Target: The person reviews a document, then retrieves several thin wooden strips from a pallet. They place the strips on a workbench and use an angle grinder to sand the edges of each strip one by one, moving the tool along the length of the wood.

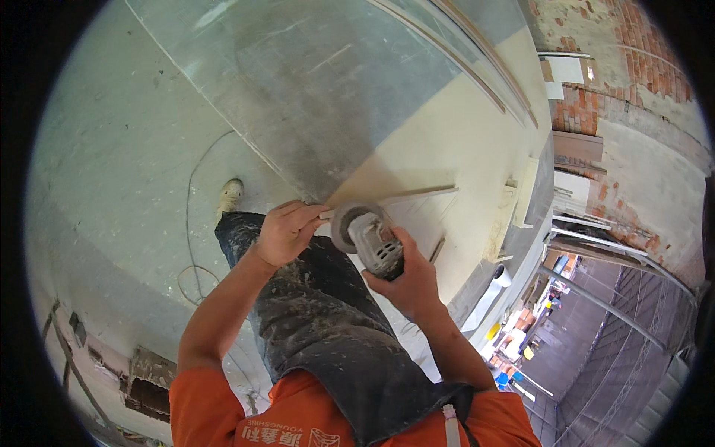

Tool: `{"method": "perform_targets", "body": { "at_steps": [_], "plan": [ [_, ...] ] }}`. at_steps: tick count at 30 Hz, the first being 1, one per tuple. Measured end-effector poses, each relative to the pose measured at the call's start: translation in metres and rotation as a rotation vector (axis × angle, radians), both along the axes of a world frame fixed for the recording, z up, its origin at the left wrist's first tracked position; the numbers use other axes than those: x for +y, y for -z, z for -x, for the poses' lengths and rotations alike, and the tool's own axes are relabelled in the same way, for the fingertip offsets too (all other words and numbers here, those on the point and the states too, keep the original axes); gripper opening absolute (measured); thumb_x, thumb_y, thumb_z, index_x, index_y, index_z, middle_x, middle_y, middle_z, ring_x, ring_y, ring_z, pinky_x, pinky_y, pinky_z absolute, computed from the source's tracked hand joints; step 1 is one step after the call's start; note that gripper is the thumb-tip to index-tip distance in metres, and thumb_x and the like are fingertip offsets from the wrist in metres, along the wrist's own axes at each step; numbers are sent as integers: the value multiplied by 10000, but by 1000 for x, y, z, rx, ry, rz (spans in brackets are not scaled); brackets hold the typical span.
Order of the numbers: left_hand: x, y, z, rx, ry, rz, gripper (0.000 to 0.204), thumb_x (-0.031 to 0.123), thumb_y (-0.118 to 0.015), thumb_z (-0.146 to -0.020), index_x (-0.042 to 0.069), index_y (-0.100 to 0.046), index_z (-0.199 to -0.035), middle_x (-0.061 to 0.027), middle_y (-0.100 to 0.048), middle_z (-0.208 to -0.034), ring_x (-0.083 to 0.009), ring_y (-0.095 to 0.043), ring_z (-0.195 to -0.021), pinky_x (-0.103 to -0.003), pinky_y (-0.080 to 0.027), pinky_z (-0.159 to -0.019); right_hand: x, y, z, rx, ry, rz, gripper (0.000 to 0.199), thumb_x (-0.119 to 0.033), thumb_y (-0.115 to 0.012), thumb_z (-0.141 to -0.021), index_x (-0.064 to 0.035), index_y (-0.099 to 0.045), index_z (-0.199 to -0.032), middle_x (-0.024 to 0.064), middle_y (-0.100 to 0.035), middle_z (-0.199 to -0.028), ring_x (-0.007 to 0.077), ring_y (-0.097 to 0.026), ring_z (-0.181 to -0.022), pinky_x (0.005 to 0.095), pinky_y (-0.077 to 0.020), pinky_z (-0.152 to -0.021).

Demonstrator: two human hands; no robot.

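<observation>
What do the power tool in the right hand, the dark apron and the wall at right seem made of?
Power tool: probably dull metal at the front, judging by its grey, scuffed sheen; the vented housing could be plastic.
Dark apron: likely matte, heavy fabric, given its soft folds; pale smears cover it.
Wall: red brick courses showing beside patchy, pale plaster-like coating.
</observation>
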State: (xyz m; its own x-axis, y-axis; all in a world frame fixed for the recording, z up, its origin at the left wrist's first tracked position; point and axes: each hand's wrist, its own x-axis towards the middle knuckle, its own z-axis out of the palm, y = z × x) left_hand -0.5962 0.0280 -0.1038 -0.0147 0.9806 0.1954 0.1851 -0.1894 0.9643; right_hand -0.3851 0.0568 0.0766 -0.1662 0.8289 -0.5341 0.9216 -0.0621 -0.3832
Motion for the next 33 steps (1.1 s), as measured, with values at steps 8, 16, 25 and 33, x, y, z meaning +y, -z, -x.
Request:
{"method": "perform_targets", "body": {
  "at_steps": [8, 16, 25, 33],
  "plan": [
    [4, -2, 1, -19, 21, -9, 295, 21, -768, -826, 47, -724, -1116, -121, -675, -815, -312, -625, -682, -402, -521, -623, 20, 0, -62, -135, 272, -105, 798, -219, -861, -756, -109, -451, -1433, 215, -700, -1157, 375, -702, -1065, 430, -542, -916],
    [4, -2, 0, -5, 13, 27, 312, -5, -750, -831, 62, -727, -1135, -122, -674, -779, -310, -642, -690, -393, -524, -630, 43, 23, -150, -94, 426, -263, 751, -290, -837, -800, -83, -457, -1414, 165, -709, -1066, 259, -691, -952, 367, -543, -864],
    [1, -12, 6, 43, 52, 131, 273, 21, -707, -885, 73, -734, -1151, -141, -688, -819, -329, -661, -721, -403, -537, -664, 68, 39, -214, -26, 676, -289, 703, -326, -835, -807, -6, -534, -1355, 115, -699, -1084, 195, -656, -949, 326, -527, -851],
    [-10, -26, 4, 301, 91, 200, 325, 9, -643, -906, 77, -680, -1221, -188, -704, -1041, -400, -677, -910, -483, -554, -816, -14, -1, -210, 546, 1193, -535, 441, -235, -739, -900, -69, -559, -1266, 74, -633, -895, 195, -636, -651, 352, -576, -522]
  ]
}}
